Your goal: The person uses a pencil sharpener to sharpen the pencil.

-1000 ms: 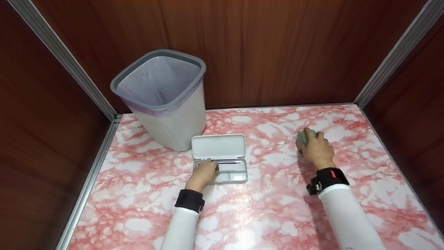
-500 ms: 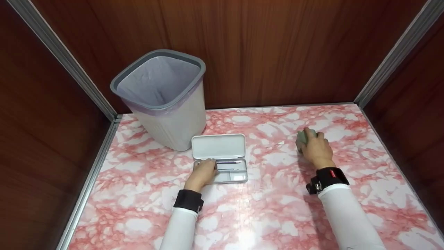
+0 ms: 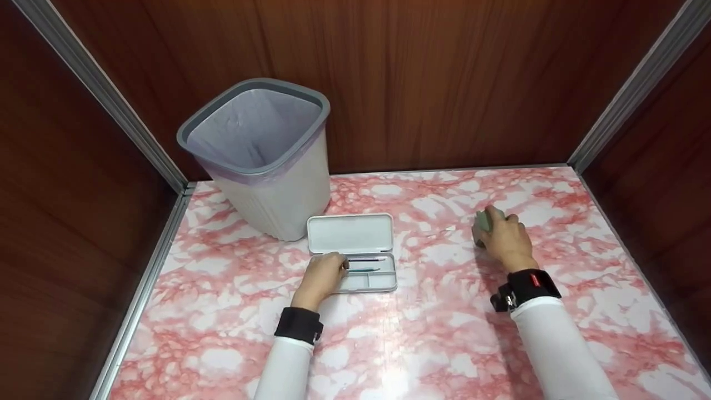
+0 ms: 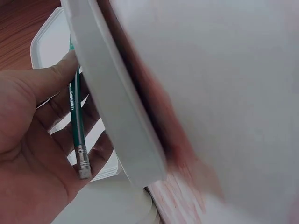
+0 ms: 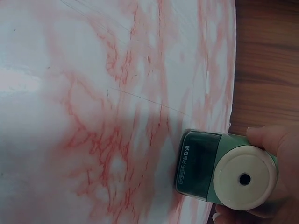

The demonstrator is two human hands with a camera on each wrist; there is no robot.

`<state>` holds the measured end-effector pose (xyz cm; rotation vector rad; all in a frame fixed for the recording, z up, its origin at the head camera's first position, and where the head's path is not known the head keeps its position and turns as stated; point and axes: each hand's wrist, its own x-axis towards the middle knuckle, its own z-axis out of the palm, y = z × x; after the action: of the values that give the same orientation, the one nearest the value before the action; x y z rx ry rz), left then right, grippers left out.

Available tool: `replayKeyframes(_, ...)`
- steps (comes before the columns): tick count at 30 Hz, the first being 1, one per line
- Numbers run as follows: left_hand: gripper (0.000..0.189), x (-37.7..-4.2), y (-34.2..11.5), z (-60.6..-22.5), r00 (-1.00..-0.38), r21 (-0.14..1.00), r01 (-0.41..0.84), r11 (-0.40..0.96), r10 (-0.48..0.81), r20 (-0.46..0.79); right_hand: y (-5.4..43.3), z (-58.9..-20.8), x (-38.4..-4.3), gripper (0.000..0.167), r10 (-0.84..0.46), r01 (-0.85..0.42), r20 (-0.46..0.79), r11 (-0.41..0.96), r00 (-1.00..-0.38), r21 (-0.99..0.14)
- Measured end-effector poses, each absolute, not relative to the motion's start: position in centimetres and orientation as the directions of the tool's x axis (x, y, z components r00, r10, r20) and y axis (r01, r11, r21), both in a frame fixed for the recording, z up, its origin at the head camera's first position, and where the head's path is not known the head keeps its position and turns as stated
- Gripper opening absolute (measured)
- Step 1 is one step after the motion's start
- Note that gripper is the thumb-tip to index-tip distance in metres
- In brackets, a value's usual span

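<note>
In the head view my left hand (image 3: 322, 276) is over the left part of a white pencil case (image 3: 355, 282), whose lid (image 3: 350, 233) stands back. Thumb and fingers pinch a green pencil (image 4: 75, 112) near its middle. Its silver eraser end points down the left wrist view, and its tip end (image 3: 366, 270) shows above the case. Another dark pencil (image 3: 366, 259) lies along the case's back compartment. My right hand (image 3: 508, 241), farther right on the table, grips a green pencil sharpener (image 5: 198, 163) with a cream round front and a dark hole.
A lined waste bin (image 3: 283, 200) with a grey rim stands behind the case to the left. Wood-coloured panels (image 3: 433, 83) wall in the back and both sides. The tabletop (image 3: 433, 311) has a red and white marbled pattern.
My left hand has drawn slightly back and left, and the green pencil has come into view in its grip. The right hand with the sharpener has hardly moved.
</note>
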<state>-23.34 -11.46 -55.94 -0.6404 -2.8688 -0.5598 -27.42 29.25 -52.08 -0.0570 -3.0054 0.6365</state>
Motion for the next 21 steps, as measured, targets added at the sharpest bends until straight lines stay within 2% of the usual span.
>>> replayKeyframes(11,0.004,-23.1,-11.2,-56.1,-0.921,0.340,0.385,0.858,0.332,0.203,28.6,-52.1,-26.5,0.062,0.026,0.001,0.059,0.922,-0.998,-0.388)
replayKeyframes(21,0.004,-22.8,-11.0,-55.6,-0.911,0.312,0.401,0.861,0.338,0.236,26.4,-52.0,-25.3,0.062,0.008,-0.033,0.107,0.924,-0.994,-0.380)
